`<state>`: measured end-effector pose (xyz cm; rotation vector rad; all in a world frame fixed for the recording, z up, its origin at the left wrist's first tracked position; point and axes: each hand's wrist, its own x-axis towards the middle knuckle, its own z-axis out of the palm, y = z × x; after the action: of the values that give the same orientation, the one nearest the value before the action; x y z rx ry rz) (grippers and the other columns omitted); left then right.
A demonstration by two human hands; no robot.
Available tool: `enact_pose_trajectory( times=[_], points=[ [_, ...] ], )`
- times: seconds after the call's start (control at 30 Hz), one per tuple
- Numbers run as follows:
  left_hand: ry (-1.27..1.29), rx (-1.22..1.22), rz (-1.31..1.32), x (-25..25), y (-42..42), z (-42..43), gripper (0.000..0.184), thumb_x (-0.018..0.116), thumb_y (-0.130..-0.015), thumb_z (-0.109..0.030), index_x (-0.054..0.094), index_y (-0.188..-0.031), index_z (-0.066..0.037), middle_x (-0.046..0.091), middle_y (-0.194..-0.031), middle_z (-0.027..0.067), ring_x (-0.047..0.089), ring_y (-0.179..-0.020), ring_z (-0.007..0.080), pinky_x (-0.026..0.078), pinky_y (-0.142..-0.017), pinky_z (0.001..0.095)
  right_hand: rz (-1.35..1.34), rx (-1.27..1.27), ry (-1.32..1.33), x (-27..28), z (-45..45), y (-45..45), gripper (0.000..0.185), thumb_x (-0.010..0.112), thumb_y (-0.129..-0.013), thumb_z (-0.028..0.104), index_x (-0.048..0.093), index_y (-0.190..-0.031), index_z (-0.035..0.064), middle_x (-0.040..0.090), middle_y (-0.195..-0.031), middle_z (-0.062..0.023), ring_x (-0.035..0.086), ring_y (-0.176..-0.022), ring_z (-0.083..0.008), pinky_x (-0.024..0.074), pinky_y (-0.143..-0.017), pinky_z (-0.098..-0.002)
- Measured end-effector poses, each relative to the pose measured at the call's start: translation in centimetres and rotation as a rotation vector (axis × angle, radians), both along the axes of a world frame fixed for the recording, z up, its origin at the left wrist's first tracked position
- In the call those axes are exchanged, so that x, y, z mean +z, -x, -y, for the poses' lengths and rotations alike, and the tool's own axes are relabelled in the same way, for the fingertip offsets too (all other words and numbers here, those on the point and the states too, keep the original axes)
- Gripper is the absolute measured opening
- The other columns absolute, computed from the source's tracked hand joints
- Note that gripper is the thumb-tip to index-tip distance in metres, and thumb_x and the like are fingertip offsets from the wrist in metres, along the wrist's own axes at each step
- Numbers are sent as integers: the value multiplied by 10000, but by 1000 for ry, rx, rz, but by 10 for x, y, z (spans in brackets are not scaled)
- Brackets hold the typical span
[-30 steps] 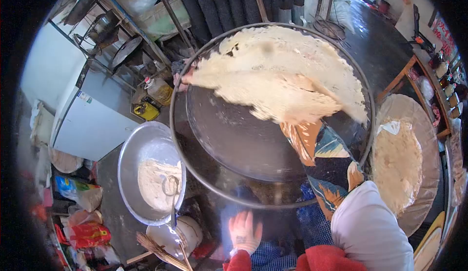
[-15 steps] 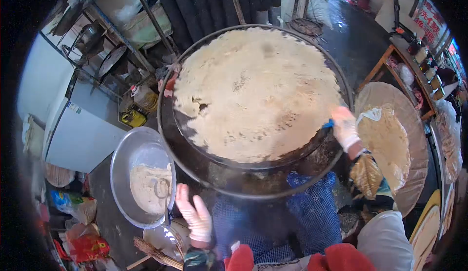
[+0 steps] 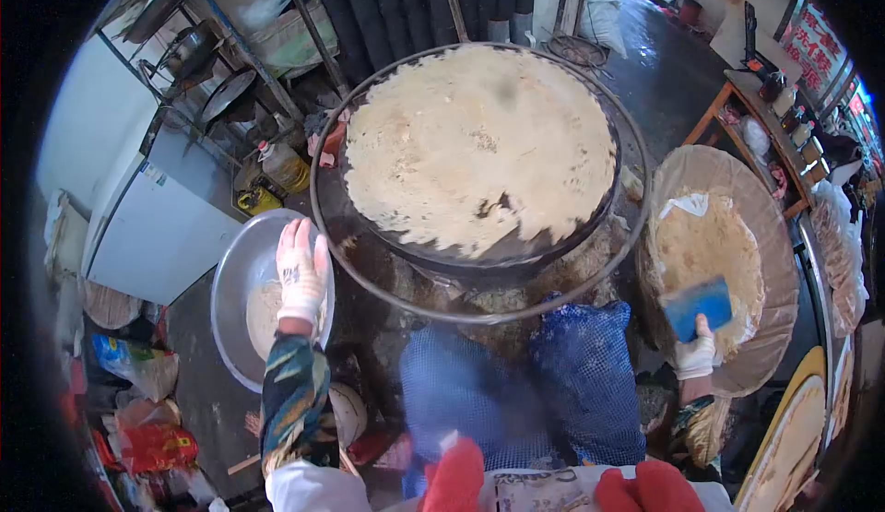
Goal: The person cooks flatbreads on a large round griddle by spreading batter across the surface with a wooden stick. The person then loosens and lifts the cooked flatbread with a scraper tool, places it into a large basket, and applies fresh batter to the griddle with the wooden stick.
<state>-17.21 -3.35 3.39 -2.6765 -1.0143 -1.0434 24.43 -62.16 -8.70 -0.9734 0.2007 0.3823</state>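
Observation:
My right hand (image 3: 696, 353), in a white glove, grips a flat blue scraper (image 3: 693, 306). The scraper is above a pale flatbread (image 3: 708, 240) lying on a cloth-covered round tray (image 3: 774, 235) at the right. My left hand (image 3: 301, 277), also gloved, is open with fingers stretched, above the right side of a metal basin (image 3: 230, 300); pale batter or flour (image 3: 263, 317) shows partly behind it. Ahead, a wide sheet of pale batter (image 3: 479, 143) covers a round griddle (image 3: 461, 256). The sheet has a ragged near edge and a small hole. A metal ring (image 3: 479, 317) surrounds the griddle.
Blue mesh-covered knees (image 3: 590, 364) are close below the ring. A white cabinet (image 3: 161, 245), oil jugs (image 3: 283, 166) and a pot rack (image 3: 221, 79) stand left. Several bottles stand on a wooden table (image 3: 774, 116) at the right. More flatbreads (image 3: 788, 447) lie at lower right.
My right hand has carried the blue scraper from the griddle's edge to the right tray. My left hand has moved up and left over the basin. The hole in the batter sheet has shifted rightward and nearer.

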Motion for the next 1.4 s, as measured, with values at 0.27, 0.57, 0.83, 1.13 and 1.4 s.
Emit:
enact_pose_trajectory(
  times=[0.27, 0.57, 0.83, 1.13, 1.4],
  points=[
    [-91, -66, -274, -23, -17, -6, 370, 631, -822, -264, 570, -1128, -66, 573, -1175, 123, 487, -1175, 337, 377, -995, 462, 1033, 455, 1006, 144, -173, 128, 198, 572, -888, 155, 632, -1035, 36, 667, -883, -145, 636, -780, -257, 491, -745, -352],
    [280, -123, -620, -85, -55, 86, 388, 530, -854, -452, 657, -639, -155, 595, -759, 32, 550, -909, 226, 250, -1061, 469, 1983, 468, 789, 110, -281, 156, 350, 535, -759, 224, 604, -1063, 64, 626, -1058, -76, 588, -1006, -217, 403, -933, -428],
    [310, -413, -147, -82, -86, 159, 111, 668, -779, -248, 650, -810, -143, 605, -915, 51, 543, -1010, 277, 310, -1018, 478, 1985, 340, 973, 96, -324, 120, 261, 543, -752, 201, 594, -985, 95, 602, -869, -20, 589, -827, -173, 422, -819, -374],
    [63, -141, -267, -23, -168, 65, 539, 737, -608, -147, 621, -1131, -201, 650, -1012, 30, 546, -1094, 249, 188, -1093, 570, 1804, 316, 889, 115, -301, 98, 362, 613, -668, 114, 629, -1026, 65, 664, -970, -90, 635, -892, -248, 452, -850, -413],
    [-125, -254, -219, 56, -221, 30, 163, 672, -671, -120, 711, -779, -236, 681, -780, 25, 623, -848, 223, 263, -1071, 511, 1959, 741, 1056, 108, -277, 91, 363, 486, -812, 145, 590, -1154, 82, 612, -1147, -119, 581, -1050, -242, 408, -965, -427]
  ],
)
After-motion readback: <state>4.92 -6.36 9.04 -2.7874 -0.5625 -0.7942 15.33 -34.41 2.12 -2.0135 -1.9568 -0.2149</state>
